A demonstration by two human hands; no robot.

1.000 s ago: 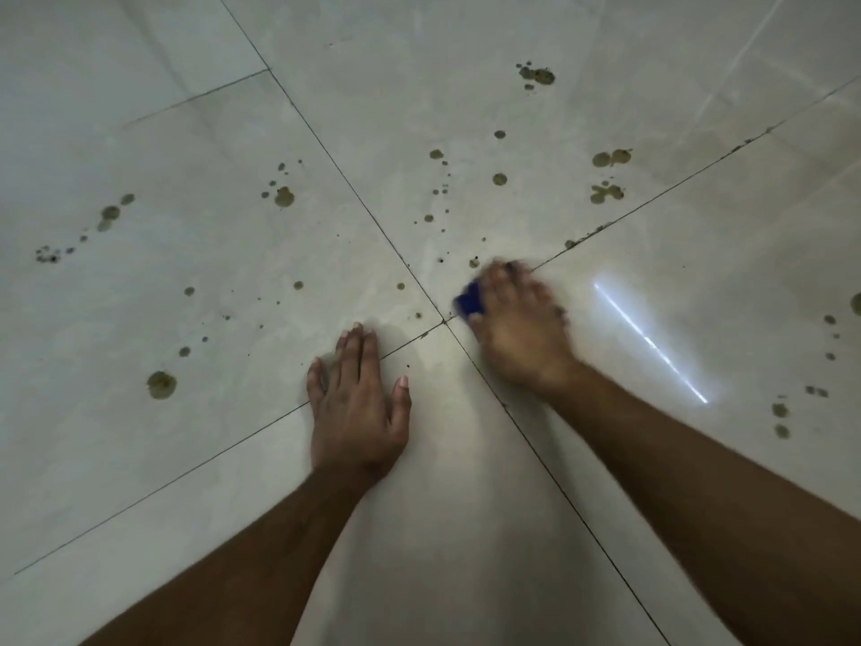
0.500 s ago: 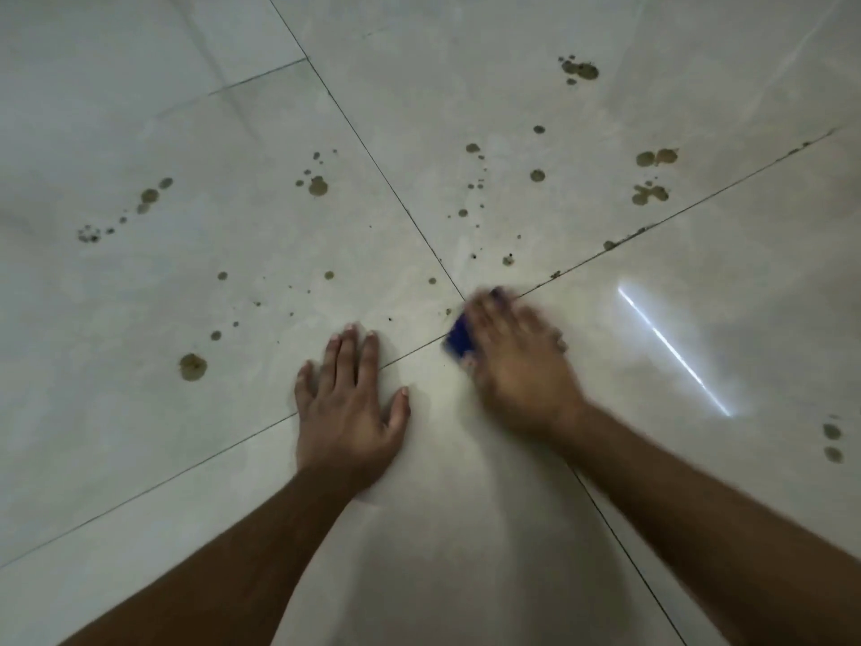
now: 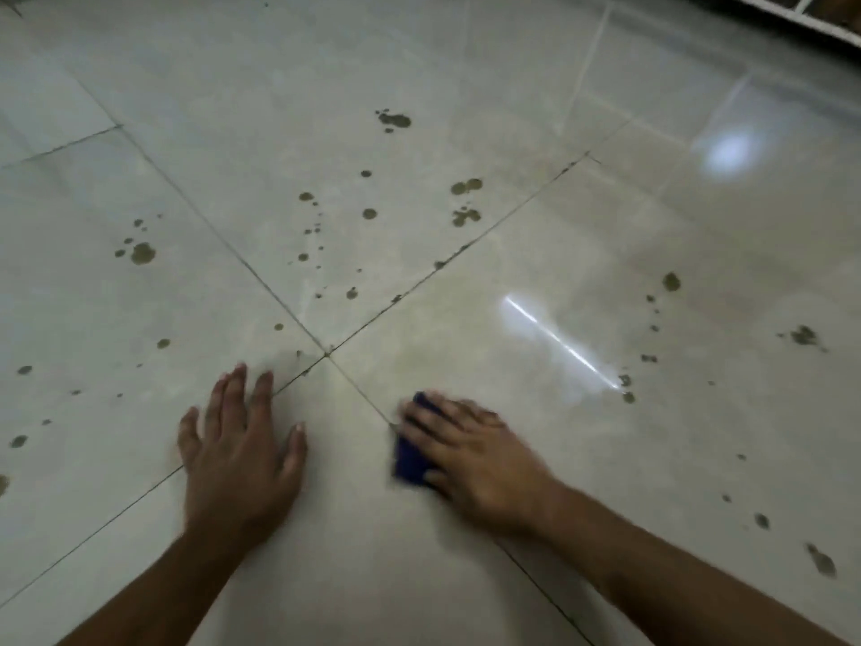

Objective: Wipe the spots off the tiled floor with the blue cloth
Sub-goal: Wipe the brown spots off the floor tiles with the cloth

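Head view: right hand (image 3: 480,459) presses cloth (image 3: 412,461) flat-fingered; left hand (image 3: 240,454) flat on floor (image 3: 466,575). Better push firmly toward spots (image 3: 368,213) past the tile cross.

Glossy pale tiled floor (image 3: 466,575), crossed by dark grout lines.
Dotted with brownish spots (image 3: 142,253); bearing a blue cloth (image 3: 410,463) and two flat hands near the grout crossing.

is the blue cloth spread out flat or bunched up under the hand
Bunched or folded small. The blue cloth shows only as a compact pad past the right hand's fingers, pressed to the tiled floor.
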